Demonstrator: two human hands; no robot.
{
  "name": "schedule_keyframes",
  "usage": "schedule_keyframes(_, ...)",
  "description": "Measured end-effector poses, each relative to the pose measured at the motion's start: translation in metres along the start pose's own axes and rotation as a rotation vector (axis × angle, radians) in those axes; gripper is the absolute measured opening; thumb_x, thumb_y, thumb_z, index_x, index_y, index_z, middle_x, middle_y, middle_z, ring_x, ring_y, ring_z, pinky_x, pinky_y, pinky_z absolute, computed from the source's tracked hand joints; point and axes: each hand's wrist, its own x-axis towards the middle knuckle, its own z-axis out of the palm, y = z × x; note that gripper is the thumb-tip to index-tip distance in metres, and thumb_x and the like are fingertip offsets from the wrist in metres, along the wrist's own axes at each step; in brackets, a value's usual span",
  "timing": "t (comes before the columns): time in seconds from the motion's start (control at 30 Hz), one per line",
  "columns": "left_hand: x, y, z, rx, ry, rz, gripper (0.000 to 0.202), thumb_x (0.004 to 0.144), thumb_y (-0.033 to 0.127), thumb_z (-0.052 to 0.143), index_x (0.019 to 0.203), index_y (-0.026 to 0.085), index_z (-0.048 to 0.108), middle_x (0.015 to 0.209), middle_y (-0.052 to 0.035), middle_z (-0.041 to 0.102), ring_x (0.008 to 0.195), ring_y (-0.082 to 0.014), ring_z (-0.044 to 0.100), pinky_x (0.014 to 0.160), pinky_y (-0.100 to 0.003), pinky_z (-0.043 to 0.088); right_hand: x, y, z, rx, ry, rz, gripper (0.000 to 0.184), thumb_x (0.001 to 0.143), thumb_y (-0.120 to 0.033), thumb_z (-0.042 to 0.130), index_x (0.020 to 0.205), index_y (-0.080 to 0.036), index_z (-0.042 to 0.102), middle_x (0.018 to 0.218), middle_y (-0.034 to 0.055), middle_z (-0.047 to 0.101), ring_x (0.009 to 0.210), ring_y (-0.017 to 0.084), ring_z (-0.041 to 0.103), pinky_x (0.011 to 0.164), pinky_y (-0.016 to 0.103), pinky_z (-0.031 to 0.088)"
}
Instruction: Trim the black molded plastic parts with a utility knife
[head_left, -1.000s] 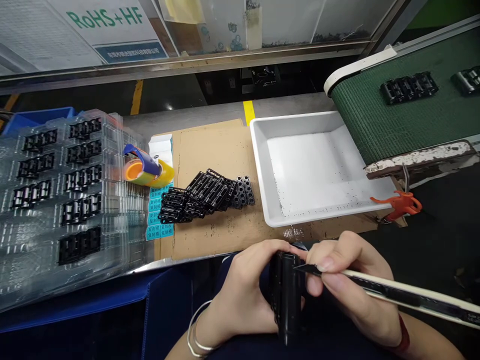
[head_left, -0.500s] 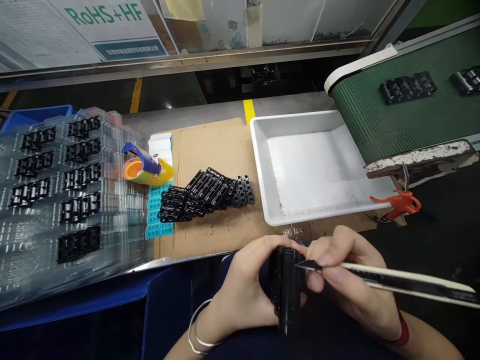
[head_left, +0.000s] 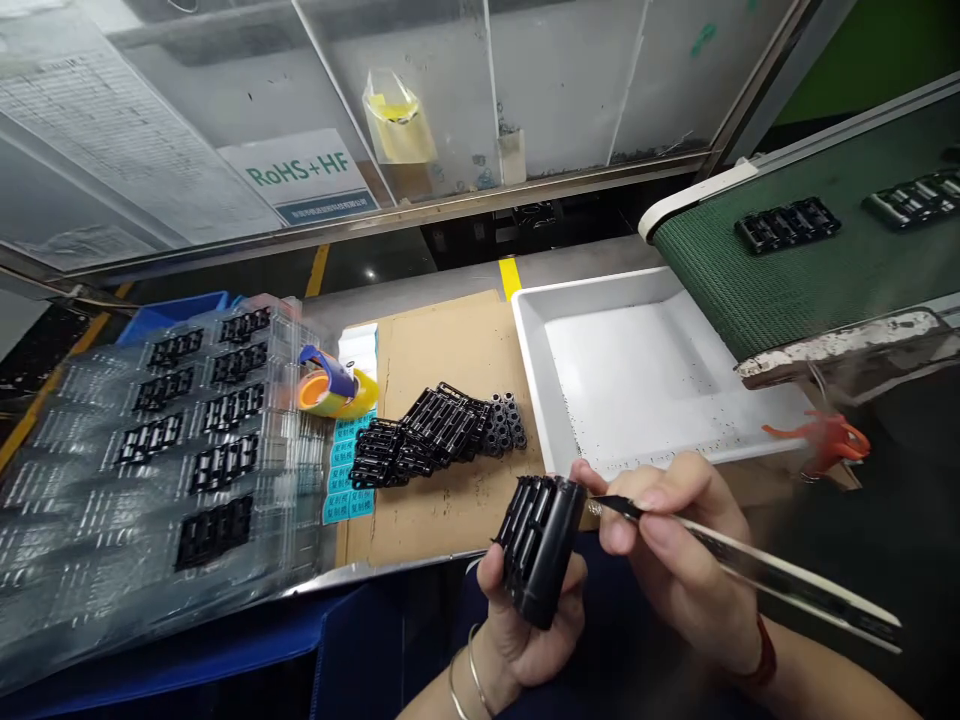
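Hands close together at 6 o'clock: left hand [head_left: 525, 640] cradling a black moulded part [head_left: 540, 550], right hand [head_left: 675, 560] pinching a craft knife [head_left: 780, 580] just beside its edge; heap of like parts [head_left: 435, 435] left at 11 o'clock, part-filled blister tray [head_left: 90, 600] at 9 o'clock.

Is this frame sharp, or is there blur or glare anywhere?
Head view: the black plastic part is sharp, the orange clip is blurred, and the clear plastic tray shows glare; wide-angle distortion bends the edges of the frame.
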Motion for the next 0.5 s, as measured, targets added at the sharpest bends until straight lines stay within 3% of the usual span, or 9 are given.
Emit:
schedule_keyframes(0.07,-0.001,-0.001,0.006,-0.23,-0.094,-0.073,0.048,0.068,0.056,0.087,0.093,0.019,0.073,0.065,0.0054,0.048,0.051,-0.0018,0.026,0.047,0.0,0.04,-0.002,0.004,0.003,0.0,-0.011,-0.024,0.017,0.1,-0.018,0.059,0.105,-0.032,0.068,0.08,-0.0061,0.072,0.08,0.01,0.069,0.118,0.038,0.044)
schedule_keyframes(0.2,0.0,-0.004,0.012,-0.47,-0.221,-0.123,0.042,0.073,0.04,0.089,0.104,0.016,0.075,0.073,0.0036,0.057,0.054,0.001,0.043,0.055,0.003,0.045,-0.004,0.005,0.007,0.004,0.012,-0.055,0.014,0.1,-0.019,0.06,0.103,-0.031,0.067,0.078,-0.0061,0.07,0.077,0.009,0.067,0.114,0.038,0.048)
schedule_keyframes(0.5,-0.001,-0.012,0.007,-0.493,-0.258,-0.12,0.04,0.075,0.042,0.087,0.104,0.017,0.076,0.082,0.0012,0.068,0.06,0.0003,0.055,0.058,0.001,0.048,-0.007,0.005,0.01,-0.096,0.043,-0.095,0.012,0.098,-0.021,0.063,0.101,-0.031,0.068,0.074,-0.0054,0.068,0.069,0.011,0.067,0.11,0.05,0.052)
